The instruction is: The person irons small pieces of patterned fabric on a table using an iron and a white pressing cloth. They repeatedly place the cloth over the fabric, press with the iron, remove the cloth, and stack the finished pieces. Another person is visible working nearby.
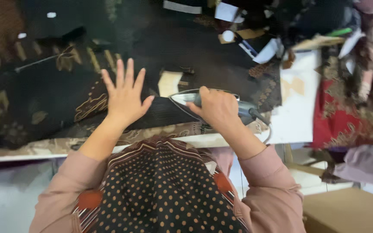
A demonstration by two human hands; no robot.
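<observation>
Counter: white-topped, its near edge running across the view just above the person's patterned headscarf; most of the top is buried under cloth. Floor below: pale, with a brown cardboard box at the lower right. Left end of the counter: dark batik fabric with gold-brown leaf and stripe motifs, spread from the far edge down to the near edge, where a paler patterned strip overhangs. Left hand: flat on the dark fabric, fingers spread wide and pointing to the far edge, palm down, holding nothing, pressing the cloth. Just right of it, a small cream fabric piece lies on the dark cloth. Right hand: its grip closed round the handle of the electric iron. The iron's silver soleplate rests on the dark fabric near the counter's near edge, tip pointing toward the left hand and close to it, not touching. A grey cord leaves the iron's rear and drops over the near edge. Far edge, centre to right: heaped dark cloth, white paper tags, a brown card scrap. Right end: bare white top, then red patterned fabric and pale mauve cloth hanging beyond.
</observation>
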